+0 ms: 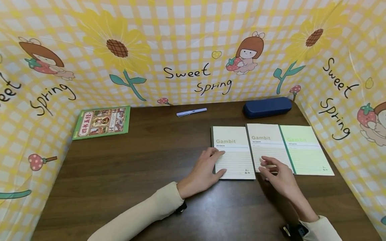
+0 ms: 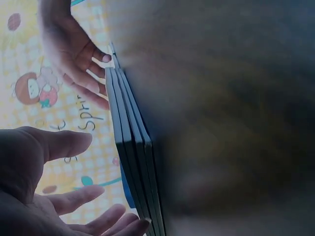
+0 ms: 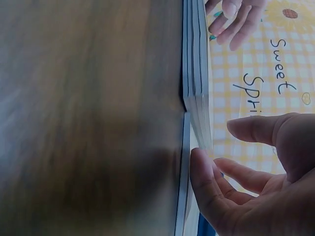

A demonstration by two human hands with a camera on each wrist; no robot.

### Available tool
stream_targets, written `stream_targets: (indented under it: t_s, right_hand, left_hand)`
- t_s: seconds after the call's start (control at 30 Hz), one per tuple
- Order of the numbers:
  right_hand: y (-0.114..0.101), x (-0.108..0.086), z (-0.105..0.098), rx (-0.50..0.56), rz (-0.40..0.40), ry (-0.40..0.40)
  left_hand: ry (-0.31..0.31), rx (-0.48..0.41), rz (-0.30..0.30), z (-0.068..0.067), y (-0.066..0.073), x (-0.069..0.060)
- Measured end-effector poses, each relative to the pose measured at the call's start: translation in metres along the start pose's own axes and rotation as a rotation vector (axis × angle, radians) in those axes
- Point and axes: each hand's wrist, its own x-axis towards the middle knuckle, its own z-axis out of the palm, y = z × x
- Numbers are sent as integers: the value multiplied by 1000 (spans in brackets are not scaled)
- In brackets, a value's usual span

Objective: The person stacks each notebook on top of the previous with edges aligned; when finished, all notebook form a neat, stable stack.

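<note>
A stack of several Gambit notebooks [image 1: 232, 164] lies on the brown table; the page edges of the stack [image 2: 129, 118] show in the left wrist view. My left hand [image 1: 202, 172] rests at the stack's left edge, thumb and fingers spread apart. To the right of the stack lie a white notebook [image 1: 266, 149] and a pale green notebook [image 1: 306, 157], side by side. Over the lower part of the white notebook is my right hand [image 1: 278, 174], fingers loosely bent and nothing between them. In the right wrist view its fingertips [image 3: 199, 162] are near the stack's right side.
At the back right lies a dark blue case [image 1: 266, 107]. A light purple pen [image 1: 191, 112] lies at the back middle. A green-bordered picture book [image 1: 102, 122] is at the far left. Yellow checked cloth [image 1: 175, 33] walls in the table at the back and sides.
</note>
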Motion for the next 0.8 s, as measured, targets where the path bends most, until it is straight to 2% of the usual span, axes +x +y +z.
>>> stream_targets:
  t_s: [0.23, 0.4, 0.6, 0.8]
  right_hand:
    - [8, -7, -8, -139, -100, 103]
    - [14, -10, -10, -197, -190, 174]
    - [24, -15, -14, -281, -229, 227]
    - [34, -20, -19, -385, -260, 271]
  left_hand:
    - [-88, 165, 98, 8, 12, 9]
    - [-123, 283, 134, 14, 22, 15]
    - [-210, 302, 183, 27, 34, 25]
    - [-343, 373, 211, 38, 50, 32]
